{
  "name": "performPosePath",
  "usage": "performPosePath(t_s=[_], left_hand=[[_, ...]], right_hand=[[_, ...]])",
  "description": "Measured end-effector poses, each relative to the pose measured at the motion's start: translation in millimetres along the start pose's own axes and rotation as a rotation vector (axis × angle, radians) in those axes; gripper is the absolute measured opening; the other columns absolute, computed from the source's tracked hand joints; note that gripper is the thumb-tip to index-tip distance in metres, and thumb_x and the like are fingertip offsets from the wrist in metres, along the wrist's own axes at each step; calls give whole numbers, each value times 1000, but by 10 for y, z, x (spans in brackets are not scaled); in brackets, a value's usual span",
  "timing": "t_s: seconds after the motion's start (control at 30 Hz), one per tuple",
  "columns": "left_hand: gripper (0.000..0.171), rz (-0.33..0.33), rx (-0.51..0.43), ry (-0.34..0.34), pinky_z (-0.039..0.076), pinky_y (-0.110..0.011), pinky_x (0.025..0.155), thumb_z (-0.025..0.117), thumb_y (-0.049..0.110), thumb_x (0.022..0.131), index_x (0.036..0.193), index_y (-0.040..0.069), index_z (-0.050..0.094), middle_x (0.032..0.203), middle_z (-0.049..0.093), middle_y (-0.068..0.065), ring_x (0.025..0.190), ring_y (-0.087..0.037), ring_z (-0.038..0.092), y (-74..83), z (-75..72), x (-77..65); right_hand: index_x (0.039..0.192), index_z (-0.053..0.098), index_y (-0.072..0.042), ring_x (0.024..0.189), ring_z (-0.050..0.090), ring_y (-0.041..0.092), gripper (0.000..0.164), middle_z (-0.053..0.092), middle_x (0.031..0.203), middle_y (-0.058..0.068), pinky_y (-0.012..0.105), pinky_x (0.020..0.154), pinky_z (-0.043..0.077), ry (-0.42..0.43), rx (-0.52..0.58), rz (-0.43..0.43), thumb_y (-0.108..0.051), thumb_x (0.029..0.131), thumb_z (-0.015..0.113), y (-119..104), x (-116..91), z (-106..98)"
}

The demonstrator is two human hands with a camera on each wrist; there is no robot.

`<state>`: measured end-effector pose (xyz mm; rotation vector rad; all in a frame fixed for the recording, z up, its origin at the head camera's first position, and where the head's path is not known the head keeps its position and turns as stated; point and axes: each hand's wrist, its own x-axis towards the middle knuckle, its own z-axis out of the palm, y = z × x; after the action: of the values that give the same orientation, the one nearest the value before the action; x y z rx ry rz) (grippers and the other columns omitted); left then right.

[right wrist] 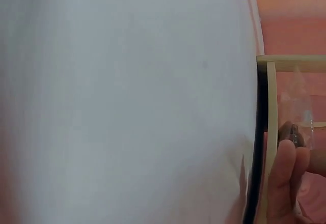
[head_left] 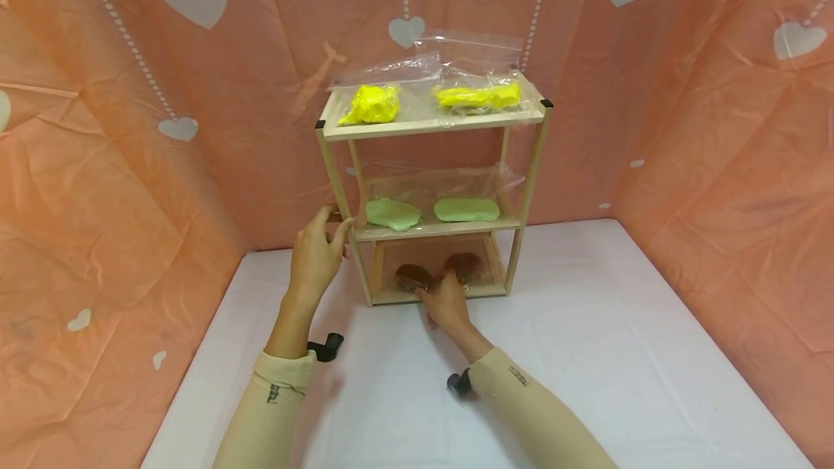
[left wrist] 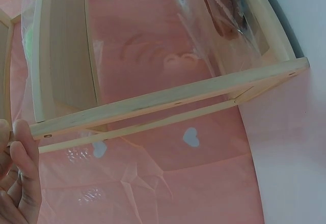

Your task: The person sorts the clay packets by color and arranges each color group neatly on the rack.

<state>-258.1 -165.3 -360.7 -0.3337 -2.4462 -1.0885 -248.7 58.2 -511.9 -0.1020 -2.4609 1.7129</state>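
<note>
A wooden three-tier shelf (head_left: 430, 232) stands upright on the table. My left hand (head_left: 314, 255) holds its left front post; in the left wrist view the fingertips (left wrist: 23, 137) are right at the wood. At the bottom tier, my right hand (head_left: 448, 304) reaches in from the front and grips a clear plastic bag with a dark brown lump (head_left: 464, 266) in it. Another brown lump (head_left: 414, 276) lies just left of these fingers. In the right wrist view the fingertips (right wrist: 288, 150) overlap a brown lump in shiny plastic, and the fingers hide part of it.
On the middle tier lie two pale green flat pieces (head_left: 393, 214) in clear plastic. Bright yellow lumps (head_left: 374, 105) in zip bags (head_left: 469, 49) are on the top tier. A white cloth (head_left: 573, 353) covers the table, and pink heart-printed sheets (head_left: 260, 93) surround it.
</note>
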Motion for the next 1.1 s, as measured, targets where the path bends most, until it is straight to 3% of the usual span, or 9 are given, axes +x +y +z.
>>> performPosePath(t_s=[0.2,0.4,0.63,0.9,1.1], left_hand=[[33,-6,4,-2,48,-32,50,65,29,110,134,7,65,124,76,-11,56,-14,68,-1,-1,1],[32,-2,8,1,48,-32,49,65,29,110,134,8,65,126,75,-11,56,-14,68,-2,1,-2],[34,7,2,3,49,-33,50,64,30,110,136,7,65,127,75,-12,57,-15,69,-3,3,0],[35,8,0,3,51,-35,52,64,31,110,137,8,65,128,75,-12,57,-15,69,2,9,0],[34,5,7,4,50,-35,52,64,30,110,137,10,64,128,75,-11,56,-15,67,-4,11,0]], right_hand=[[121,55,7,35,54,11,44,62,58,9,31,39,51,21,-14,37,-13,93,83,-1,26,31],[118,58,4,43,62,15,42,65,59,6,34,53,58,59,-81,19,-15,92,84,0,67,50],[121,54,5,35,57,10,39,65,59,10,32,39,54,30,64,85,-11,96,80,2,108,77],[123,52,6,35,56,9,40,64,60,11,33,40,55,22,126,78,-10,97,78,18,85,75],[126,50,7,37,58,9,42,66,68,17,33,44,57,-3,243,87,-6,97,77,25,59,63]])
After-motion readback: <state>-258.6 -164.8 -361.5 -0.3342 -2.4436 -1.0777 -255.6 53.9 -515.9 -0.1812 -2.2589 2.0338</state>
